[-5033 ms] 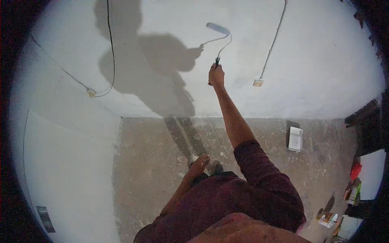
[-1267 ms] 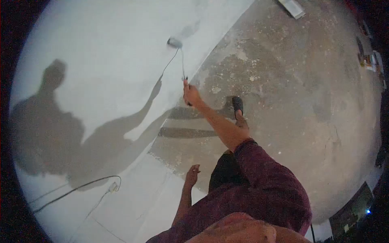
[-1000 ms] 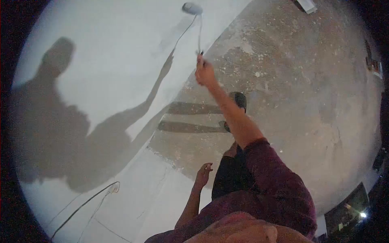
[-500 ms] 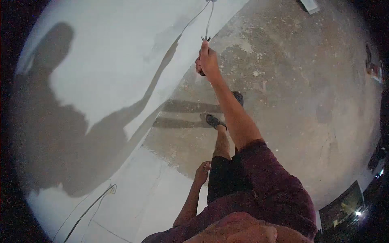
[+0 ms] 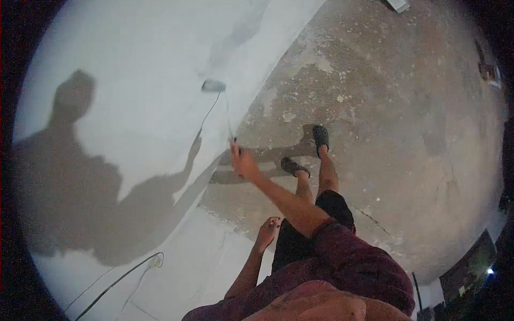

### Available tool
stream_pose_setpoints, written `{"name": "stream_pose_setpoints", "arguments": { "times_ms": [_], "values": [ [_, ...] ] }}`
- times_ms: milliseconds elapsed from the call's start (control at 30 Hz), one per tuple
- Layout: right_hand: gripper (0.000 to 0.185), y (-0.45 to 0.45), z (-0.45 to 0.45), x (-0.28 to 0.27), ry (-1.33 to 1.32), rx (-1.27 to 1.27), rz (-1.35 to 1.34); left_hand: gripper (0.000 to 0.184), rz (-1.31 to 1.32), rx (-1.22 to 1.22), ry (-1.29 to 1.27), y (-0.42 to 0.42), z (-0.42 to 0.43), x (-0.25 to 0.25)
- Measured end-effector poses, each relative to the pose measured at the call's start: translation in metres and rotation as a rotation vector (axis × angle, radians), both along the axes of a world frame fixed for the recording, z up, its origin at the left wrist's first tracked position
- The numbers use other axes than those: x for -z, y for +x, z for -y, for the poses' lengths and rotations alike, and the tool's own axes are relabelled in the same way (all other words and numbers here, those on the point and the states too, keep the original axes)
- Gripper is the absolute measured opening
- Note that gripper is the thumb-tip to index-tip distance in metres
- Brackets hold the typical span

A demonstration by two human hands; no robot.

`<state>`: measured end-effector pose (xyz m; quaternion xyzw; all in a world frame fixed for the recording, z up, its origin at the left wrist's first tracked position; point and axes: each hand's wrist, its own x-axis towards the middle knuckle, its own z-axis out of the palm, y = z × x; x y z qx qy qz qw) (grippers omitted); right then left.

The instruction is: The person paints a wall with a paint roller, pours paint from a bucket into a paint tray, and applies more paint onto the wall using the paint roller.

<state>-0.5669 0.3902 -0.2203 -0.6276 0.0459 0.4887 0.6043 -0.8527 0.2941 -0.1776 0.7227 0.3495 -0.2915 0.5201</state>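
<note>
My right hand is wrapped round the handle of a paint roller. The roller's thin frame reaches up and away from the fist, and its head appears to be against the white wall, slightly blurred. Above the head a darker, wet-looking streak runs up the wall. My left hand hangs low beside my shorts with its fingers curled. Something small and pale shows at its fingertips, too small to name.
A worn, paint-speckled concrete floor meets the wall along a slanting edge. My feet in dark clogs stand near that edge. A dark cable runs to a wall outlet at lower left. A pale object lies at the top.
My right hand has come down and to the left, nearer my body, bringing the roller head down the wall into fuller view. The left hand stays by my side.
</note>
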Motion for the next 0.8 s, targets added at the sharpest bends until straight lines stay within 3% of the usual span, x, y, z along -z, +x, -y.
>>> {"name": "stream_pose_setpoints", "arguments": {
  "times_ms": [67,133,200,233,333,367,400,500,567,633,667,733,800],
  "values": [
    [0.068,0.045,-0.014,0.03,-0.061,0.117,0.053,0.042,-0.075,-0.109,-0.06,-0.005,-0.005,-0.005],
    [0.063,0.111,-0.034,0.104,-0.088,0.173,0.317,0.042,-0.093,-0.096,-0.061,-0.018,-0.013,-0.007],
    [0.062,0.17,-0.02,0.103,0.077,0.359,0.157,0.043,-0.086,-0.128,-0.064,-0.033,-0.016,-0.006],
    [0.062,0.196,-0.009,0.061,0.099,0.414,-0.143,0.043,-0.083,-0.161,-0.071,-0.041,-0.018,-0.007],
    [0.063,0.164,-0.026,0.074,0.009,0.415,-0.024,0.043,-0.168,-0.218,-0.102,-0.072,-0.013,0.012],
    [0.065,0.136,-0.025,0.066,-0.106,0.306,0.017,0.043,-0.162,-0.216,-0.106,-0.071,-0.011,0.013],
    [0.068,0.098,-0.039,0.1,-0.127,0.304,0.02,0.043,-0.156,-0.15,-0.108,-0.069,-0.012,0.01],
    [0.07,-0.014,-0.028,0.077,-0.106,0.092,0.231,0.042,-0.136,-0.09,-0.107,-0.062,-0.014,0.007],
    [0.07,-0.026,-0.026,0.064,-0.129,0.055,0.25,0.042,-0.128,-0.1,-0.109,-0.061,-0.012,0.011],
    [0.071,-0.007,-0.011,0.03,-0.039,0.064,-0.073,0.042,-0.02,-0.168,-0.135,-0.069,-0.015,0.014],
    [0.075,0.01,-0.015,0.035,-0.103,0.123,-0.016,0.042,-0.03,-0.162,-0.127,-0.071,-0.018,0.008],
    [0.06,0.072,-0.03,0.086,-0.224,0.109,0.094,0.042,-0.043,-0.204,-0.121,-0.065,-0.021,-0.001],
    [0.051,0.171,-0.024,0.094,-0.073,0.258,0.148,0.044,-0.091,-0.211,-0.115,-0.069,-0.019,-0.008]
  ]
}}
